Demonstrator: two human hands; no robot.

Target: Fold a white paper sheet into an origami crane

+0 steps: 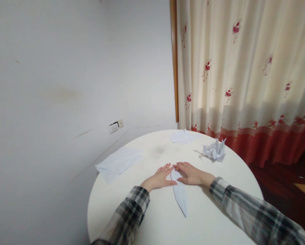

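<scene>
A long, narrow folded piece of white paper [181, 195] lies on the round white table [213, 224], pointing toward me. My left hand [160, 177] lies flat to the left of its far end, fingers stretched out, thumb touching the paper's edge. From the right, my right hand [190, 173] also lies flat, fingers extended over the paper's far tip. Both hands press down at the top of the folded piece, their fingertips almost meeting. Both sleeves are black-and-white plaid.
A stack of white paper sheets [118, 162] hangs over the table's left edge. Folded paper figures [215, 151] stand at the back right, and another folded paper piece [181, 136] lies at the far edge. A grey wall is left, a flowered curtain [244, 75] behind.
</scene>
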